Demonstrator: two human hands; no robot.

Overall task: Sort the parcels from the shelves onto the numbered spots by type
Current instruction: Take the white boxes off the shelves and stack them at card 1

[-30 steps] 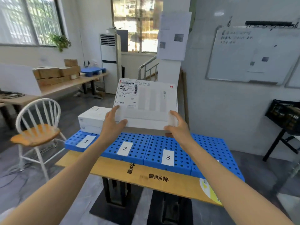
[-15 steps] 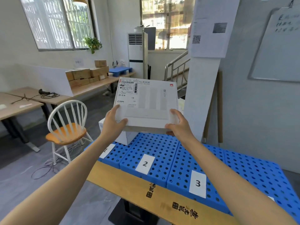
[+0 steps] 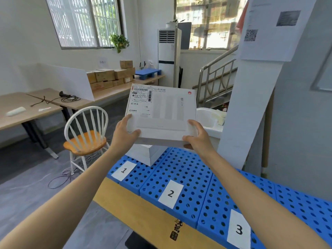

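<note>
Bright room, desks (image 3: 27, 108) and a white chair (image 3: 86, 133) off to my left; ahead, the bench (image 3: 125, 200) carries blue perforated mats (image 3: 197, 177) with paper numbers. My left hand (image 3: 123, 136) and right hand (image 3: 197, 136) each grip a near corner of the flat white parcel (image 3: 161, 112), fingers curled round its sides, thumbs on top. It hangs in the air, tipped up toward me, its near edge running hand to hand. Just below my left fingers a white box (image 3: 144, 153) sits on spot 1 (image 3: 124, 170); spot 2 (image 3: 170, 193) lies below my right fingers, spot 3 (image 3: 239, 229) farther right. That box looks the same type, so I judge the drop goes down and slightly left, left hand nearer.
</note>
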